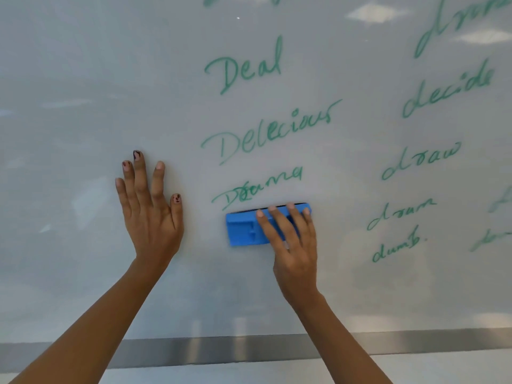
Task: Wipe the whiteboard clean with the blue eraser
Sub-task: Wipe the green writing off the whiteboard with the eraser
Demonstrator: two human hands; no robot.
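Note:
The whiteboard (pixel 83 79) fills the view and carries green handwritten words across its middle and right. The blue eraser (pixel 243 230) lies flat against the board, just under the word "Drama" (pixel 257 187). My right hand (pixel 293 245) covers the eraser's right half; its fingers reach over the top edge and hold it against the board, and the thumb is hidden. My left hand (pixel 149 212) rests flat on the bare board to the left of the eraser, fingers spread and pointing up.
More green words stand above and to the right: "Deal" (pixel 246 67), "Delecious" (pixel 268 131), "draw" (pixel 421 162), "dumb" (pixel 396 248). A metal rail (pixel 221 353) runs along the board's bottom edge. The board's left part bears no writing.

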